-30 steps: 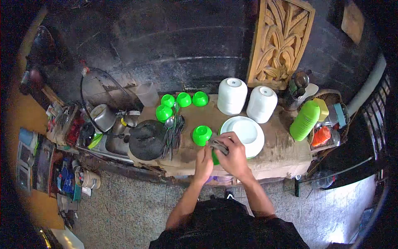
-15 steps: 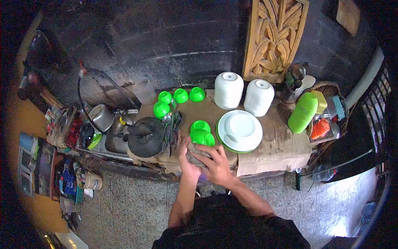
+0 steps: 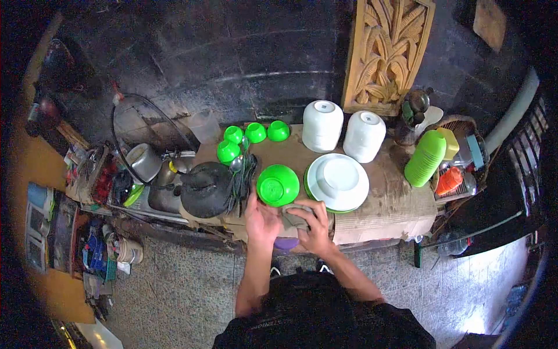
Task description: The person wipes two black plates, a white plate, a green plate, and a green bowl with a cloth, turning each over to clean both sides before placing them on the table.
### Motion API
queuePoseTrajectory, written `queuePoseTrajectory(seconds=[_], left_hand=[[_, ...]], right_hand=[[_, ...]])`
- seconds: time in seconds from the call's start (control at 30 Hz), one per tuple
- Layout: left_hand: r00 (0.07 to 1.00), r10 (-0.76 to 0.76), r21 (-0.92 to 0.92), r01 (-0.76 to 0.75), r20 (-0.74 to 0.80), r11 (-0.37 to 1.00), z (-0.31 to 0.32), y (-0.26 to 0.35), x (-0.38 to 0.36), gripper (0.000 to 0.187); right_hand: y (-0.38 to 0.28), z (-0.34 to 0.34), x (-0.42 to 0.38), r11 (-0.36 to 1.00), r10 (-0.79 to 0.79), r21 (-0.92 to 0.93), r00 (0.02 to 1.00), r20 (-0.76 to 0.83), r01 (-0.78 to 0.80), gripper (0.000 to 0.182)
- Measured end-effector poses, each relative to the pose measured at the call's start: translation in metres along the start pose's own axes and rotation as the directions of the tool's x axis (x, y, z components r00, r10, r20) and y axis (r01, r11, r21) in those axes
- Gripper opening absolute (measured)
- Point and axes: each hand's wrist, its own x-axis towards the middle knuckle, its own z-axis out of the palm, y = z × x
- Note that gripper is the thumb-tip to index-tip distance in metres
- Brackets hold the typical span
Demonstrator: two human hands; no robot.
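A bright green bowl point(image 3: 278, 185) is held just over the front of the counter, its round face turned up toward me. My left hand point(image 3: 263, 224) grips the near left edge of this bowl, palm partly showing. At its lower right, my right hand point(image 3: 314, 228) has its fingers bent around a greyish cloth point(image 3: 294, 220), close against the bowl's near edge. Right of the bowl lies a stack of white and green plates point(image 3: 353, 195) with a white bowl point(image 3: 339, 174) upside down on top. Left of it, several spoons and other cutlery point(image 3: 237, 180) lie on the cardboard.
Small green bowls point(image 3: 256, 132) stand along the back left. Two stacks of white bowls point(image 3: 322, 127) are behind the plates. Green cups point(image 3: 424, 160) and a basket point(image 3: 465, 125) occupy the right end. A dark, lidded pot point(image 3: 206, 192) sits beside the sink point(image 3: 165, 198) on the left.
The green bowl has come up into view in front of my left hand. My hands, earlier close together around the cloth, are now farther apart, with the right one shifted right.
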Motion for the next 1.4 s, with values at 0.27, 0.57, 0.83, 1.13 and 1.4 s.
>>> queuePoseTrajectory(seconds=[0.27,0.57,0.83,1.13,1.4], left_hand=[[0.993,-0.106,-0.047,0.103,-0.047,0.994,0.001,-0.004,0.000,0.034],[0.975,0.116,0.443,-0.020,-0.190,0.896,-0.002,-0.029,-0.008,0.030],[0.959,0.164,0.250,-0.105,-0.229,0.962,-0.008,-0.027,-0.007,0.029],[0.931,0.054,0.288,0.056,-0.362,0.956,-0.018,-0.024,-0.005,0.024],[0.988,-0.095,0.327,0.130,-0.122,0.936,-0.038,-0.028,0.006,0.032]], right_hand=[[-0.007,0.004,0.016,0.913,0.368,0.264,0.908,-0.200,-0.312,0.035],[0.002,-0.007,0.045,0.949,0.301,0.137,0.947,-0.114,-0.285,0.047],[-0.027,0.003,0.020,0.998,0.019,-0.058,0.994,0.111,-0.012,0.068],[-0.006,-0.009,0.031,0.965,0.261,0.005,0.955,-0.144,-0.263,0.047],[-0.001,-0.014,0.028,0.224,0.826,0.555,0.459,0.329,-0.801,0.043]])
